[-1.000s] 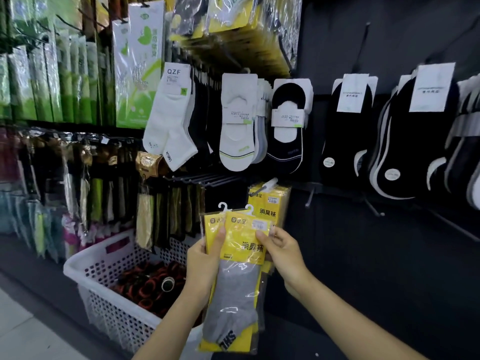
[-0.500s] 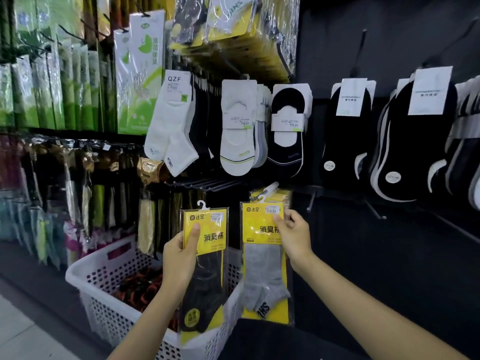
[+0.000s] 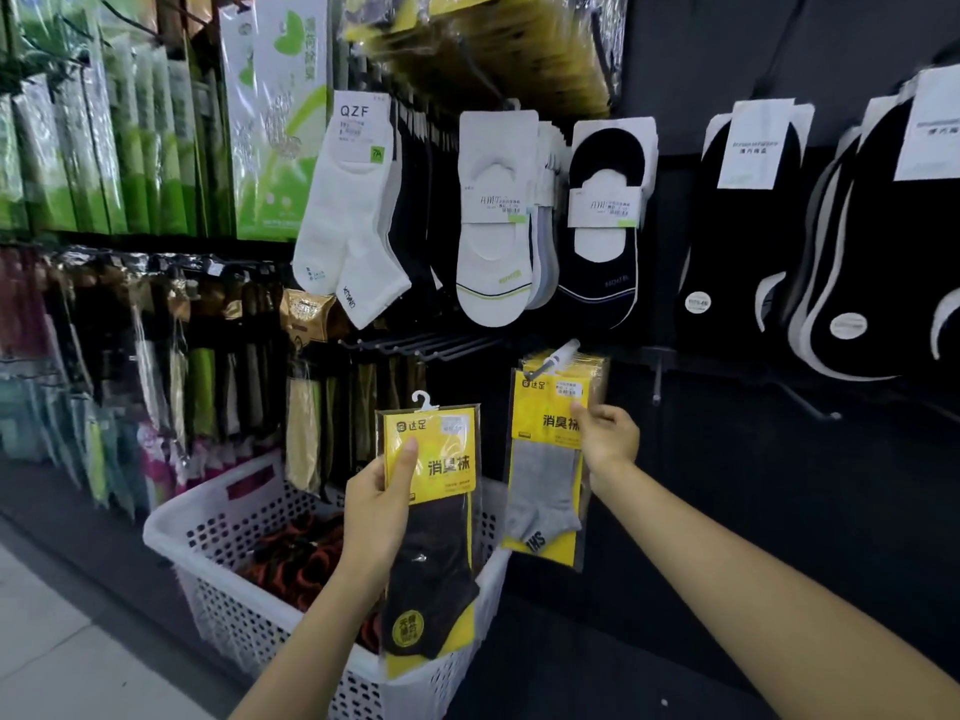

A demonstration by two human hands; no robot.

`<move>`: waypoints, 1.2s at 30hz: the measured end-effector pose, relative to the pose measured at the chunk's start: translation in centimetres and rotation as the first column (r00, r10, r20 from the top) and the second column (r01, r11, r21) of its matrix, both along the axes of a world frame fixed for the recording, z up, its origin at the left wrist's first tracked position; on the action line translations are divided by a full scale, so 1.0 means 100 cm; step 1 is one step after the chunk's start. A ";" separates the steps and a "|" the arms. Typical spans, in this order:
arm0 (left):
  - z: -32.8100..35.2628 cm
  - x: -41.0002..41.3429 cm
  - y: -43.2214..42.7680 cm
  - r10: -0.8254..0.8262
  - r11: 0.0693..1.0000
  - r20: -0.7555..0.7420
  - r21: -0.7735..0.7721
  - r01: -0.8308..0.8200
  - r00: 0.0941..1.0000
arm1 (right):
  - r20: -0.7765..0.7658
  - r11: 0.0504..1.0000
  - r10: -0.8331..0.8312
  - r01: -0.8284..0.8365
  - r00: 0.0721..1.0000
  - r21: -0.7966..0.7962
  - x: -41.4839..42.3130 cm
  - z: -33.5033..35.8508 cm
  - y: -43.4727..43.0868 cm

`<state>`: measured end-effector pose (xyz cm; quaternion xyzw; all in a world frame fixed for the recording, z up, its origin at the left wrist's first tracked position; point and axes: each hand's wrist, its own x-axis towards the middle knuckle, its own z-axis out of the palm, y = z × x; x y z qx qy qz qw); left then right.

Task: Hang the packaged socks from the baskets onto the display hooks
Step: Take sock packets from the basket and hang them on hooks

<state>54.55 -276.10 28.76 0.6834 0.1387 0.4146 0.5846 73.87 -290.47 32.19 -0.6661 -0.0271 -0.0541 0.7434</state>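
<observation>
Left hand (image 3: 376, 504) grips black pack (image 3: 441, 553); right hand (image 3: 610, 439) pinches grey pack (image 3: 545, 491). Likely light, slick and floppy: hold by the stiff card (image 3: 545, 407).

Fingers of the left hand (image 3: 376, 506) vanish behind the dark-sock pack (image 3: 434, 553), thumb alone showing. The grey-sock pack (image 3: 545, 459) covers its display hook, so on or off, can't tell. The basket (image 3: 208, 537) runs off the bottom edge; label print's too small to read.
</observation>
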 end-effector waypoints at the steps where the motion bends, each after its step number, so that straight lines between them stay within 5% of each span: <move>1: -0.001 0.001 -0.002 -0.021 1.000 -0.003 -0.012 0.021 1.000 | 0.005 0.999 -0.034 0.034 0.999 -0.012 -0.001 -0.002 -0.002; 4: -0.002 0.001 -0.011 -0.100 0.995 -0.016 -0.032 0.100 0.995 | 0.026 0.997 -0.063 0.064 0.998 -0.045 -0.015 -0.008 -0.012; 7: -0.008 0.001 -0.019 -0.191 0.981 -0.057 -0.036 0.189 0.980 | 0.087 0.969 0.234 -0.225 0.968 -0.101 -0.039 -0.006 -0.024; 10: -0.012 -0.002 -0.031 -0.304 0.953 -0.097 -0.021 0.303 0.948 | 0.148 0.786 0.595 -0.533 0.790 -0.313 -0.065 0.007 -0.038; 13: -0.014 -0.004 -0.043 -0.382 0.924 -0.124 -0.025 0.382 0.916 | 0.113 0.634 0.739 -0.631 0.664 -0.447 -0.080 0.020 -0.048; 19: -0.011 -0.013 -0.056 -0.451 0.892 -0.151 -0.032 0.451 0.880 | 0.099 0.594 0.779 -0.677 0.619 -0.435 -0.091 0.033 -0.065; 36: 0.007 -0.004 -0.071 -0.430 0.903 -0.068 -0.031 0.429 0.900 | 0.207 0.766 0.643 -0.611 0.738 -0.202 -0.102 0.039 -0.072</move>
